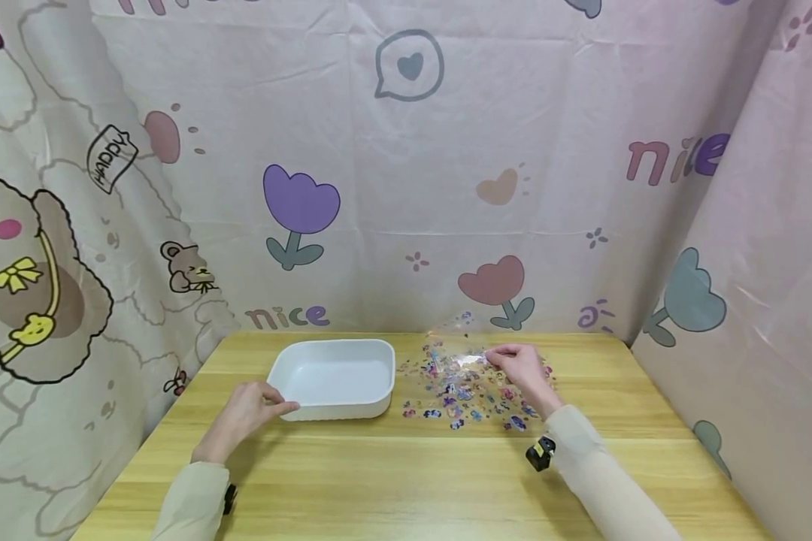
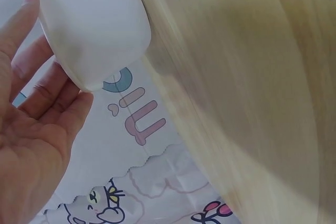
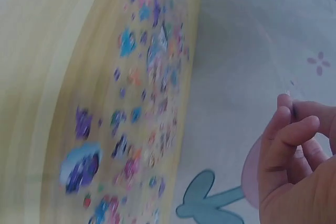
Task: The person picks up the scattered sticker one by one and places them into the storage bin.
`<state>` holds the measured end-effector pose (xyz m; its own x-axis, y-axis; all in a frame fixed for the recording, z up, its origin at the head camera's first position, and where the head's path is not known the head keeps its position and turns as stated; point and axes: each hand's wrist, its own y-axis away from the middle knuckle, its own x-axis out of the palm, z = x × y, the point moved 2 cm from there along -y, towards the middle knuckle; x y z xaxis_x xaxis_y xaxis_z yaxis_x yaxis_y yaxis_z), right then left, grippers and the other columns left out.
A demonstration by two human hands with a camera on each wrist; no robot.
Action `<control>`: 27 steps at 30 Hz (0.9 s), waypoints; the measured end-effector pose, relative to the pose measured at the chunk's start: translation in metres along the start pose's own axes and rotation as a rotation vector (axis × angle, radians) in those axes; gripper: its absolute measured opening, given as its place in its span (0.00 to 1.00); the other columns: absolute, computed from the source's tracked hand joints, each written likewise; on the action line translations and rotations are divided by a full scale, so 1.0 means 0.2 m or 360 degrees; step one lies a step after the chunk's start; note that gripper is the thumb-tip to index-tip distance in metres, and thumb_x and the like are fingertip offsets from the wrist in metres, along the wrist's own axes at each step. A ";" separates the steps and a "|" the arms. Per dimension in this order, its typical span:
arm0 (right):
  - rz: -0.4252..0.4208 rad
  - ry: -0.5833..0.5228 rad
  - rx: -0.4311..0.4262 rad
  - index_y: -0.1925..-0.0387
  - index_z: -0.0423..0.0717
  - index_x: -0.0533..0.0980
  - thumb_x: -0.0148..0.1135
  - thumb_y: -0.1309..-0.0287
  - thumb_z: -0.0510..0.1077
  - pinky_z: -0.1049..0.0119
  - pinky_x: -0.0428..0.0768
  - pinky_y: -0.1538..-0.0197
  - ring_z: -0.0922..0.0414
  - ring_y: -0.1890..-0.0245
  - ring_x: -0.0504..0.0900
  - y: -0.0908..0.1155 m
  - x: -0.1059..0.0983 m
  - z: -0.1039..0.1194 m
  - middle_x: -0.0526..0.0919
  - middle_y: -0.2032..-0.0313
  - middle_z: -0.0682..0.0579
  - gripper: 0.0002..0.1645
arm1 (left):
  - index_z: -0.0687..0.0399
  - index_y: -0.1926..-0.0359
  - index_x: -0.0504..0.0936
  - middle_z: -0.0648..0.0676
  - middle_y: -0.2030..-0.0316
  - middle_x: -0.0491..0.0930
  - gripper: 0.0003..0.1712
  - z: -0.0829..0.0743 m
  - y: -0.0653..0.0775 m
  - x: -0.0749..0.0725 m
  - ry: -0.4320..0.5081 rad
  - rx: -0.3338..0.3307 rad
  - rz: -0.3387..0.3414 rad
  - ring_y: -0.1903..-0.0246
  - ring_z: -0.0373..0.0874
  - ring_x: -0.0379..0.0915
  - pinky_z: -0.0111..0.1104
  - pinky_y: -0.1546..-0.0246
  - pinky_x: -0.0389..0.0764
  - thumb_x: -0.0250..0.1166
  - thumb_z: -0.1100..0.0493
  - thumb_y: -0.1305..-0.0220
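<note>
A white rectangular plastic basin [image 1: 338, 412] stands on the wooden table, left of centre. My left hand [image 1: 252, 409] grips its near left corner; in the left wrist view the thumb lies against the rim and the other fingers curl along the outer wall [image 2: 100, 30]. To the basin's right, clear sheets printed with small colourful stickers [image 1: 460, 394] are spread out. My right hand [image 1: 521, 368] pinches a clear sticker sheet [image 1: 456, 330] between thumb and forefinger, its far part lifted above the others. In the right wrist view the pinched edge is barely visible.
The wooden table [image 1: 379, 481] ends at a patterned cloth backdrop [image 1: 392, 188] behind it, with more cloth hanging at both sides. A black wrist camera [image 1: 540, 454] sits at the right sleeve, and another [image 1: 229, 498] at the left one.
</note>
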<state>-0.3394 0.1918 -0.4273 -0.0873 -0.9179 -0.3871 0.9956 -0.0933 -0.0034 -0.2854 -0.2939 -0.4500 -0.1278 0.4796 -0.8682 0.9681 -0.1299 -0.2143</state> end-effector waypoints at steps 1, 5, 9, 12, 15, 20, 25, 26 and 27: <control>0.0003 -0.0015 -0.0011 0.53 0.41 0.83 0.64 0.37 0.46 0.67 0.76 0.71 0.61 0.70 0.78 0.00 0.01 0.01 0.87 0.62 0.45 0.15 | 0.52 0.73 0.88 0.53 0.68 0.86 0.17 0.00 0.00 0.00 -0.0001 0.0006 0.0000 0.66 0.44 0.79 0.45 0.60 0.81 0.73 0.44 0.46; 0.0018 -0.0053 -0.0029 0.53 0.43 0.83 0.65 0.38 0.48 0.69 0.73 0.73 0.61 0.72 0.76 0.01 0.06 0.05 0.86 0.61 0.45 0.16 | 0.51 0.74 0.88 0.52 0.69 0.86 0.15 -0.01 0.00 -0.01 0.0009 0.0026 -0.0002 0.68 0.42 0.78 0.42 0.62 0.80 0.73 0.44 0.46; 0.0036 -0.0098 -0.0007 0.54 0.46 0.84 0.66 0.38 0.49 0.70 0.70 0.76 0.61 0.73 0.73 0.01 0.12 0.08 0.85 0.62 0.49 0.15 | 0.51 0.74 0.89 0.52 0.69 0.86 0.15 -0.01 0.00 -0.01 0.0017 0.0021 0.0007 0.68 0.41 0.77 0.41 0.63 0.80 0.73 0.45 0.46; 0.0048 -0.0135 0.0005 0.55 0.47 0.84 0.67 0.39 0.49 0.70 0.70 0.75 0.61 0.71 0.74 0.02 0.17 0.11 0.85 0.60 0.48 0.14 | 0.51 0.73 0.89 0.52 0.68 0.86 0.15 -0.01 0.01 -0.01 0.0012 0.0003 0.0014 0.67 0.42 0.78 0.42 0.62 0.80 0.73 0.45 0.46; 0.0057 -0.0153 0.0002 0.56 0.47 0.84 0.67 0.40 0.48 0.70 0.72 0.73 0.60 0.68 0.76 0.03 0.22 0.13 0.85 0.58 0.48 0.13 | 0.52 0.73 0.89 0.53 0.68 0.86 0.16 -0.01 0.01 0.00 0.0012 -0.0014 0.0028 0.65 0.45 0.79 0.45 0.59 0.80 0.74 0.45 0.46; 0.0049 -0.0143 -0.0042 0.58 0.48 0.85 0.68 0.40 0.47 0.67 0.76 0.66 0.58 0.66 0.78 0.03 0.30 0.16 0.86 0.60 0.49 0.11 | 0.53 0.72 0.89 0.53 0.67 0.86 0.16 -0.01 0.01 0.00 0.0010 -0.0024 0.0036 0.64 0.47 0.80 0.47 0.58 0.80 0.73 0.44 0.46; 0.0021 -0.0123 -0.0077 0.61 0.48 0.86 0.68 0.42 0.46 0.66 0.79 0.63 0.58 0.66 0.82 0.03 0.37 0.19 0.88 0.62 0.48 0.09 | 0.53 0.72 0.89 0.54 0.66 0.87 0.17 -0.01 0.01 0.00 -0.0003 -0.0034 0.0034 0.64 0.46 0.79 0.46 0.58 0.80 0.73 0.44 0.47; 0.0017 -0.0128 -0.0084 0.61 0.48 0.86 0.68 0.42 0.46 0.66 0.79 0.65 0.58 0.67 0.82 0.03 0.39 0.20 0.88 0.62 0.48 0.09 | 0.53 0.72 0.89 0.54 0.66 0.86 0.17 -0.01 0.01 0.00 -0.0008 -0.0038 0.0035 0.64 0.46 0.79 0.46 0.59 0.80 0.73 0.44 0.47; 0.0004 -0.0120 -0.0090 0.62 0.48 0.86 0.68 0.42 0.46 0.67 0.79 0.66 0.59 0.68 0.82 0.03 0.40 0.20 0.88 0.64 0.49 0.08 | 0.52 0.72 0.89 0.54 0.67 0.86 0.17 -0.01 0.01 0.00 -0.0013 -0.0039 0.0035 0.64 0.46 0.79 0.46 0.59 0.80 0.73 0.44 0.47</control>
<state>-0.3411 0.1016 -0.4208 -0.0847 -0.9448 -0.3165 0.9960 -0.0708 -0.0553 -0.2833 -0.2922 -0.4483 -0.1080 0.4699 -0.8761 0.9757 -0.1187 -0.1840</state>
